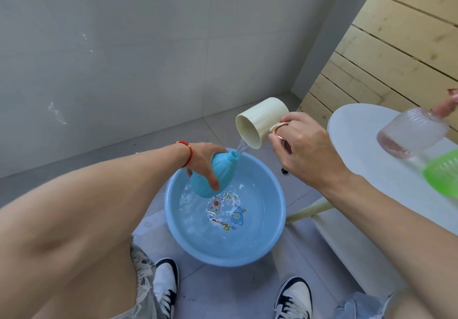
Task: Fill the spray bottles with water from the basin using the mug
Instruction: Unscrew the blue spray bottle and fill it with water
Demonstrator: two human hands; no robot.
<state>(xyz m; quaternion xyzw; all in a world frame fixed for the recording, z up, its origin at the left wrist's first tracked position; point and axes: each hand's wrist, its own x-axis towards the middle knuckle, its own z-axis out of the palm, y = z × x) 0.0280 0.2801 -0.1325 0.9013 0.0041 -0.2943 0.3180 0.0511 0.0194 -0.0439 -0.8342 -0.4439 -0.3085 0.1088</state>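
Observation:
My left hand (207,161) grips a light blue bottle (218,173) with no spray head, tilted with its open neck up and to the right, above the blue basin (173,229). My right hand (301,148) holds a cream mug (259,122) by its copper-coloured handle. The mug is tipped to the left, and a thin stream of water (241,147) falls from its rim onto the bottle's neck. Water with ripples lies in the basin over cartoon stickers.
A round white table (371,167) stands at the right, carrying a clear pink spray bottle (411,135) and a green bottle (443,172). Wooden slats rise behind it. The basin sits on a grey tiled floor by a grey wall, just ahead of my two shoes.

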